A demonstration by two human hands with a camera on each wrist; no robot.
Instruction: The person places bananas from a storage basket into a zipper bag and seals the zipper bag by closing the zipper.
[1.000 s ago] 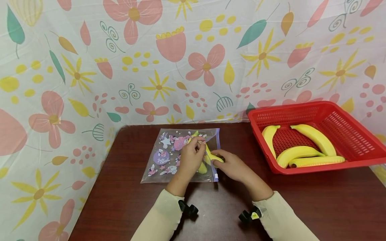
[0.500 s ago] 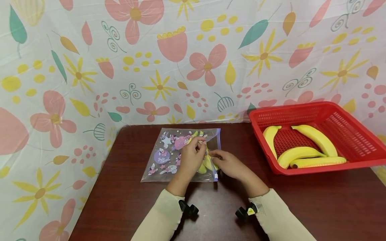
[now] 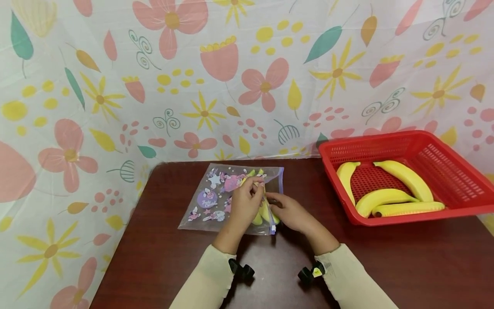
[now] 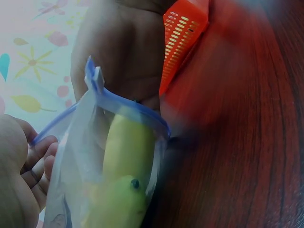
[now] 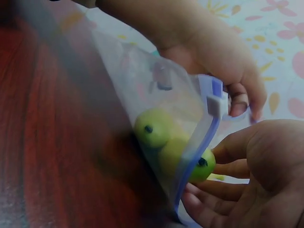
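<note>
A clear zip bag [image 3: 207, 200] with pink and purple cartoon prints lies on the table, its purple-edged mouth facing right. My left hand [image 3: 245, 201] pinches the upper edge of that mouth and keeps it lifted. At the mouth, my right hand [image 3: 293, 213] has its fingers round the end of a banana [image 5: 202, 164] that is mostly inside. Another banana [image 5: 154, 127] lies beside it within the bag, its dark tip showing through the plastic. The white slider [image 5: 217, 105] sits at the near end of the purple zip strip.
A red plastic basket [image 3: 463, 171] stands to the right, holding several bananas [image 3: 405, 176]. The dark red-brown wooden table [image 3: 154, 257] runs back to a flower-printed cloth [image 3: 231, 86] hanging behind and at the left.
My right hand has moved left, sliding the banana from the mouth deeper into the bag. The left hand stays at the edge, and the near end of the bag mouth has shifted slightly left.
</note>
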